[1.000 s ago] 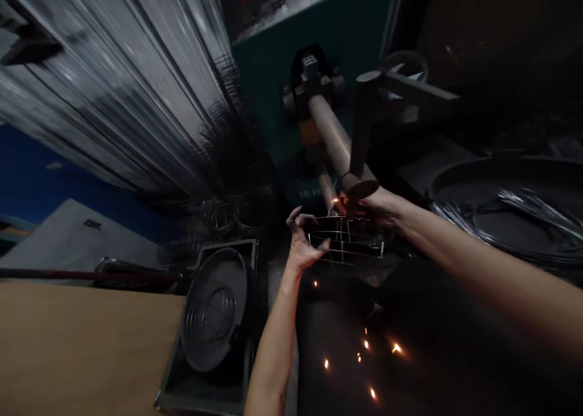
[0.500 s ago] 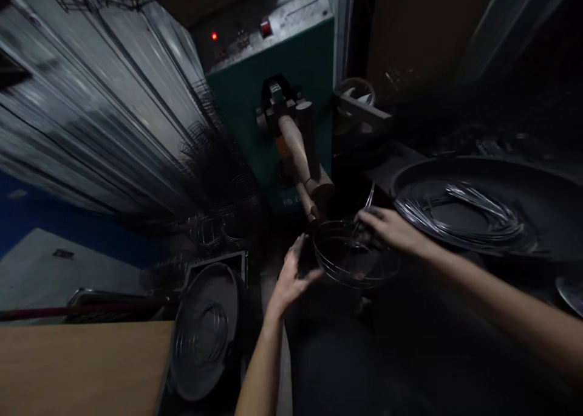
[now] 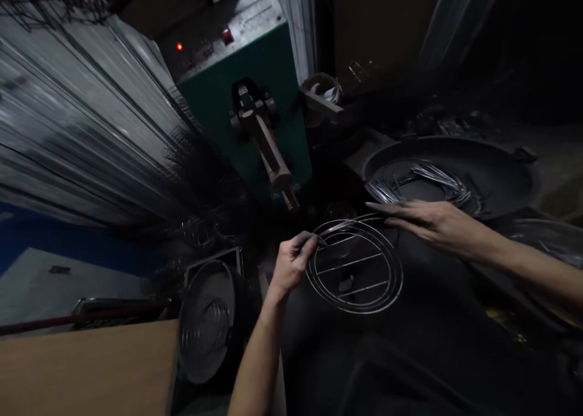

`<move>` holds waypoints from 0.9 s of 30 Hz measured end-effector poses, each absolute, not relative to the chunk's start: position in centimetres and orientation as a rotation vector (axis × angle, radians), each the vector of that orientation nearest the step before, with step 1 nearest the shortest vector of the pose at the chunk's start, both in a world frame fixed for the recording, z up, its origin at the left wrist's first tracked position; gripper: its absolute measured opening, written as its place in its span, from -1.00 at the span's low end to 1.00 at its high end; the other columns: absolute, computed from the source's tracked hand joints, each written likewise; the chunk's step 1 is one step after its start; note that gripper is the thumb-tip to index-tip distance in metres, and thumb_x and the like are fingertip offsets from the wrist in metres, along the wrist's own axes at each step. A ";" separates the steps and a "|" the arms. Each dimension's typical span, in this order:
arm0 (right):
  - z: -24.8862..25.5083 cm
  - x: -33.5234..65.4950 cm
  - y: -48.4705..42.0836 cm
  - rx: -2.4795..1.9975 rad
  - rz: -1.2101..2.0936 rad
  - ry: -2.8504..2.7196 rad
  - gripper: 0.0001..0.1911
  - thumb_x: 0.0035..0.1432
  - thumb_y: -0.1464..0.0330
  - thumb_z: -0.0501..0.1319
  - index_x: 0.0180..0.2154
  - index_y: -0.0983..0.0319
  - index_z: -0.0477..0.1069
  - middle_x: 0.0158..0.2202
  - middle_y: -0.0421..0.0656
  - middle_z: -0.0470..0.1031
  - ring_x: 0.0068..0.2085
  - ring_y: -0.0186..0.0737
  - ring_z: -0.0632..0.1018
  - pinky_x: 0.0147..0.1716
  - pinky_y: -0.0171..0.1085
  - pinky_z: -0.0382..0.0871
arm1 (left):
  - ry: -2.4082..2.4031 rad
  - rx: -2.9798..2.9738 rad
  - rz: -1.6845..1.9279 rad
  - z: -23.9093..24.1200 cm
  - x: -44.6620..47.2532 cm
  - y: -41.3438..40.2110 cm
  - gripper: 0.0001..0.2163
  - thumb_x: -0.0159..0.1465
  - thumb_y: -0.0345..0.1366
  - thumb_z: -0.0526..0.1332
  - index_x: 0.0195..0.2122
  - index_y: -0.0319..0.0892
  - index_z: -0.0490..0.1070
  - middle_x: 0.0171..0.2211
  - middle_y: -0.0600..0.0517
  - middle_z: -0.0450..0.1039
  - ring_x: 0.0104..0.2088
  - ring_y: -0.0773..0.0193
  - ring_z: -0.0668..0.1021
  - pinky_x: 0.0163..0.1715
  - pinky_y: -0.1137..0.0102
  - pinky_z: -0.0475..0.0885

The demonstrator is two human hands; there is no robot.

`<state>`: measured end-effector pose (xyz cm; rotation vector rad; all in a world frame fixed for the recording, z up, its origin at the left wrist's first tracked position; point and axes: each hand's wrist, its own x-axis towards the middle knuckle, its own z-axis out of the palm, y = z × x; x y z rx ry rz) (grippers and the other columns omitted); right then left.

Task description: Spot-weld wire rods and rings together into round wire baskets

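A round wire rack (image 3: 353, 263), made of thin rings with three straight bars across, is tilted toward me in front of the machine. My left hand (image 3: 296, 257) pinches its upper left rim between thumb and fingers. Beside the upper right rim is my right hand (image 3: 437, 225), its fingers stretched forward and the thumb apart from them. Whether those fingertips touch the wire I cannot tell in the dim light. Just above the rack, a copper-coloured electrode arm (image 3: 271, 155) of the green machine (image 3: 204, 106) points down toward it.
A wide dark pan (image 3: 496, 167) with a bundle of bent wires (image 3: 437, 182) stands at the right. At lower left is a round tray (image 3: 204, 355) holding wire rings, near a wooden board (image 3: 86, 367). A red light (image 3: 179, 47) glows on the machine.
My left hand has closed on the wire rack's rim. The rack has tipped so its rings and bars face me. My right hand has moved off to the right with fingers extended. The view has shifted.
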<state>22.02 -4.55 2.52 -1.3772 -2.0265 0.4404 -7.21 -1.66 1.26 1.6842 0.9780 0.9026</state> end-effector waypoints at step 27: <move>-4.6 14.7 1.7 -1.704 0.099 -2.690 -0.39 0.19 0.48 -0.06 0.27 0.14 0.20 -0.22 0.00 0.53 -0.45 -0.14 0.50 -0.52 -0.29 0.15 | 1.452 2.262 0.357 -5.2 -8.6 2.3 -0.66 0.34 -0.30 0.06 0.12 0.08 0.35 -0.25 0.05 0.53 -0.23 0.23 0.55 -0.23 0.45 0.36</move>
